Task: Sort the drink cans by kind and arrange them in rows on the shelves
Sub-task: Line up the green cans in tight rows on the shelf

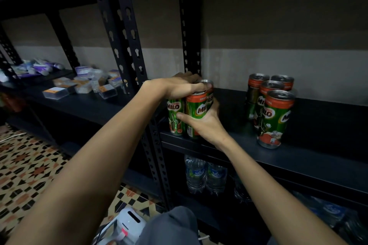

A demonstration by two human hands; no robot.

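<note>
We see a dim, vignetted wide-angle view, its corners falling to black, uprights bowing outward, glare on the can tops point(279, 95), distant packets point(83, 83) soft.

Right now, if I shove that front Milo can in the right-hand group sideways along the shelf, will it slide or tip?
The front Milo can is tall and narrow, so a high push would probably tip it; push low. Its glossy wall looks slippery. The cans behind it stand close, so a knock could topple several. The shelf looks flat and smooth, so it may slide.

Glossy metal cans point(196, 114), matt black shelf point(310, 157).
</note>
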